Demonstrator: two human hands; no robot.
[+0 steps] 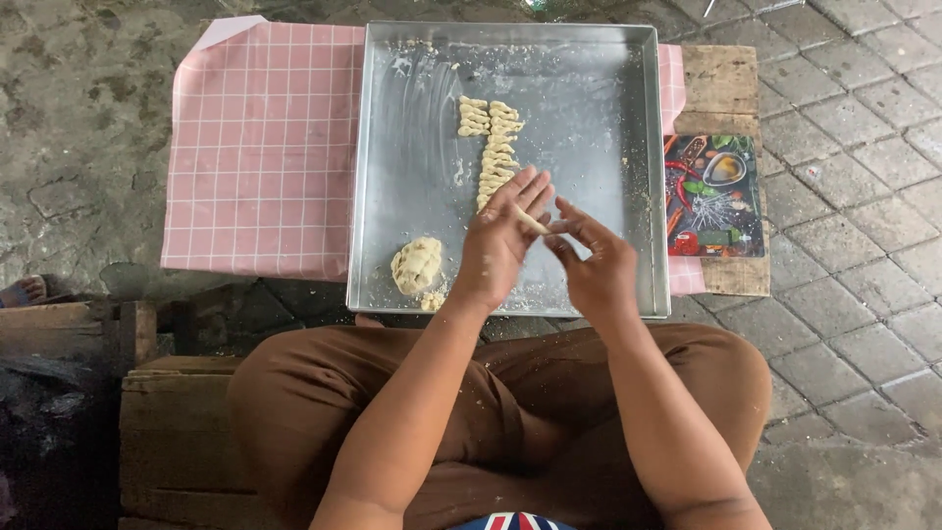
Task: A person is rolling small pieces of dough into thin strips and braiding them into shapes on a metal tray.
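Here a thin dough strip (531, 222) is pinched between left hand (498, 240) and right hand (592, 260) over metal tray (589, 147); dough lump (417, 264), twisted pieces (494, 147) are beside.

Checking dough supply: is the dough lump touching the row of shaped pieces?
Apart. The head view shows bare tray floor between the dough lump and the row of shaped pieces.
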